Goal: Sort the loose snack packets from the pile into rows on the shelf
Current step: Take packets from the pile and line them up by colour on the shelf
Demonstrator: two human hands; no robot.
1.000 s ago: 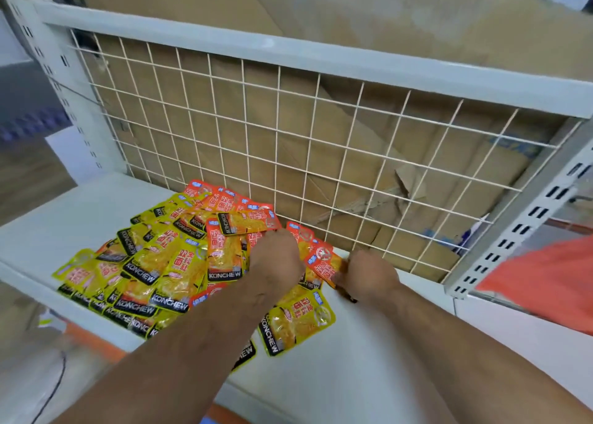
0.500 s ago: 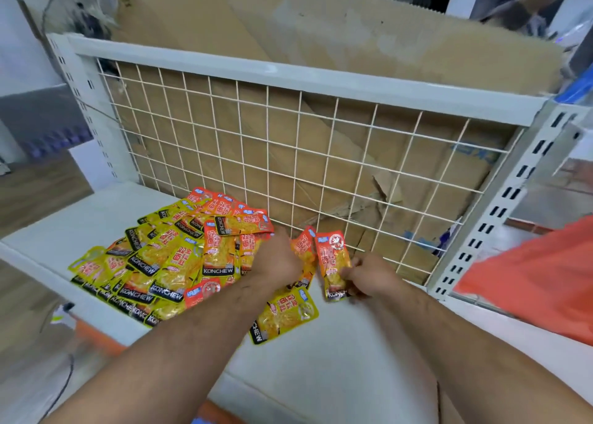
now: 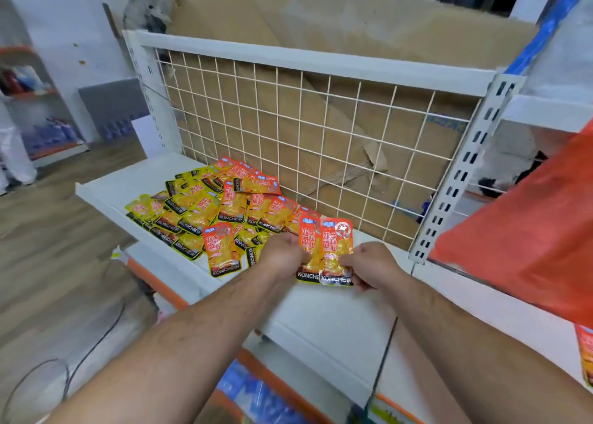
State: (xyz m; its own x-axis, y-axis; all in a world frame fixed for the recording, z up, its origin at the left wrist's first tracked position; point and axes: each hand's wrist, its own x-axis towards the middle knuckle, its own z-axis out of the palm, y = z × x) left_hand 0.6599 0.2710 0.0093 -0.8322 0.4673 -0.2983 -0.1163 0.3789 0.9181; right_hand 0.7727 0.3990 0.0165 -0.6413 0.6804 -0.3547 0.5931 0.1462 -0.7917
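While the pile of snack packets lies on the white shelf against the wire grid, the left hand pinches one orange packet and the right hand pinches a second packet; the two packets overlap, just right of the pile.

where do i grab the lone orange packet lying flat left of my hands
Probably best to pinch the lone orange packet by its black lower band, coming from the front edge of the shelf. That end lies free on bare shelf, while its top end meets the pile.
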